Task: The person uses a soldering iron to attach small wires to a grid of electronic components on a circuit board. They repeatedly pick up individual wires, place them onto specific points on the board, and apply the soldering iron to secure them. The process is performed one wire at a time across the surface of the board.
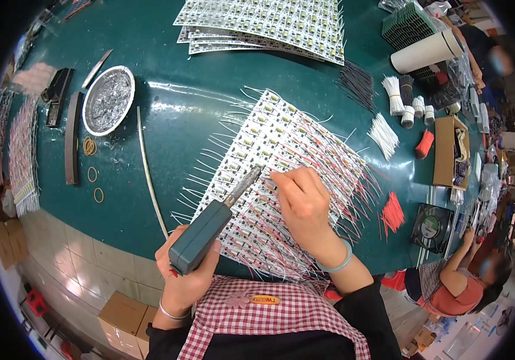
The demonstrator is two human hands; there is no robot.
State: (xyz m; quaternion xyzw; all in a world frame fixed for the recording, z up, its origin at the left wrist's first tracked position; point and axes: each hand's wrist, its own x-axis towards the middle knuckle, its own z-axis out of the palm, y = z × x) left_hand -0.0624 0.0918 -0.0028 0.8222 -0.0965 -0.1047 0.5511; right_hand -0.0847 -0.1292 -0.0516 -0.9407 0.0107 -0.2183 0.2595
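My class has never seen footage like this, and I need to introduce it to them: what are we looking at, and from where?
There is no machine here, just a person's two bare hands. The single picture comes from a wide fisheye camera worn on the head, looking down, so straight edges bend.

The left hand grips a soldering iron. The right hand is curled over a sheet of boards, near the iron's tip; whether it pinches a wire is too small to tell.

On the green table also lie a stack of boards, red wires, white wires and a bowl.
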